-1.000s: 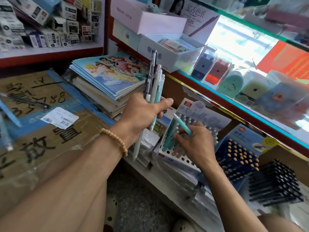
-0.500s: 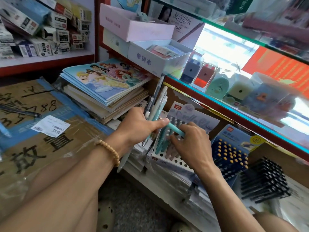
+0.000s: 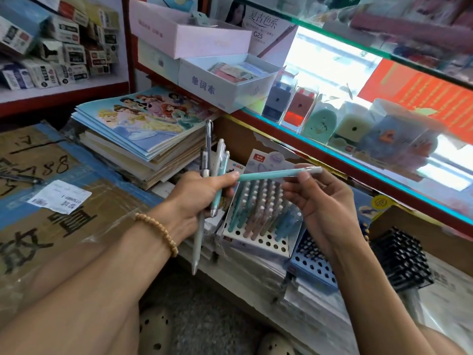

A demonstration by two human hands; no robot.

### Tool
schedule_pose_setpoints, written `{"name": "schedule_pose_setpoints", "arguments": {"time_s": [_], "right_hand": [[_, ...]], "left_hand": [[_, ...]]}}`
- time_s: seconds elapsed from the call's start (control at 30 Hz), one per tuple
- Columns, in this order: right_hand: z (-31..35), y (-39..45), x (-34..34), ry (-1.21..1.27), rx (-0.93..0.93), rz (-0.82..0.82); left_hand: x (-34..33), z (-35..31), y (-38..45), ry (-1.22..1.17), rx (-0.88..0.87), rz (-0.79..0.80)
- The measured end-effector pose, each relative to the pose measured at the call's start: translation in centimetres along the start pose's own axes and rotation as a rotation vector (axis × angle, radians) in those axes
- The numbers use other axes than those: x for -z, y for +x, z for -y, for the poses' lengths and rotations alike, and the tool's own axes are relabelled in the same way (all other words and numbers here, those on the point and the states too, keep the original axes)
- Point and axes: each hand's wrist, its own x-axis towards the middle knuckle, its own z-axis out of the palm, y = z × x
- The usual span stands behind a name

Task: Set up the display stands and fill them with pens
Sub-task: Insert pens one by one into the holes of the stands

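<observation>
Cardboard box beside stacked notebooks, shelves behind.

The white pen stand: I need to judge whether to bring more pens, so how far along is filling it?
Done: the white pen stand stands upright, its upper rows filled with pastel pens. In hand: the left hand grips a bundle of pens; the right hand pinches a teal pen, held between both hands above the stand. Left: the front rows of holes are empty.
</observation>
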Motion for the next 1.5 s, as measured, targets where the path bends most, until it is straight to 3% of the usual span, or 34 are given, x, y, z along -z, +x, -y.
{"name": "schedule_pose_setpoints", "arguments": {"time_s": [0.13, 0.23, 0.37, 0.6, 1.33, 1.5], "right_hand": [[0.2, 0.4, 0.9, -0.112, 0.031, -0.095], [-0.3, 0.6, 1.2, -0.409, 0.151, -0.141], [-1.5, 1.2, 0.8, -0.748, 0.244, -0.086], [-3.7, 1.8, -0.9, -1.008, 0.239, 0.033], [-5.4, 2.7, -1.1, -1.189, 0.15, 0.164], [-5.4, 2.5, -1.3, -1.135, 0.162, 0.121]], "left_hand": [[-0.3, 0.2, -0.1, 0.245, -0.098, -0.166], [0.1, 0.0, -0.3, 0.168, -0.129, -0.144], [0.0, -0.1, -0.7, 0.148, -0.122, -0.089], [-0.1, -0.2, -1.1, 0.114, -0.149, -0.096], [0.3, -0.7, -1.2, 0.065, -0.176, -0.055], [0.2, -0.6, -1.4, 0.074, -0.175, -0.053]]}}
